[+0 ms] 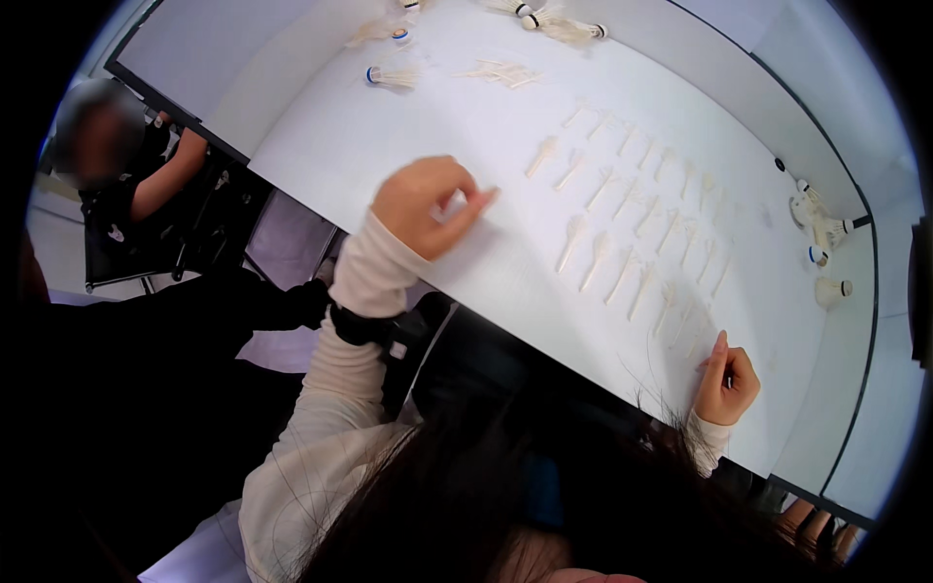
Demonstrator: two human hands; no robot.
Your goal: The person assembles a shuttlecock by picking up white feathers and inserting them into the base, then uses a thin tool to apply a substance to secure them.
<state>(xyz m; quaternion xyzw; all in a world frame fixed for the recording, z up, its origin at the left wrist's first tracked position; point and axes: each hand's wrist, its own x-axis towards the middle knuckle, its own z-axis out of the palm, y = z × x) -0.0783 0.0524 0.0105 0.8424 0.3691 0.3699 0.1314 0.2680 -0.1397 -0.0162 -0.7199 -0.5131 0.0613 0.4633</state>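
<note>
White feathers [571,241] lie in several slanting rows on the white table [457,136]. Left of these rows, my left hand [425,206] hovers over the near part of the table, thumb and forefinger drawn together in a pinch. Whatever may be between those fingertips is too small to tell. My right hand [729,387] rests at the near right edge, close to the end of the nearest row. Its fingers are curled in with the thumb against them, and I cannot see whether they hold anything.
A shuttlecock with a blue band [389,77] lies at the far left, beside a loose pile of feather shafts [501,73]. More shuttlecocks [549,21] sit along the back wall and others [821,219] by the right wall. A seated person [126,165] is at the left.
</note>
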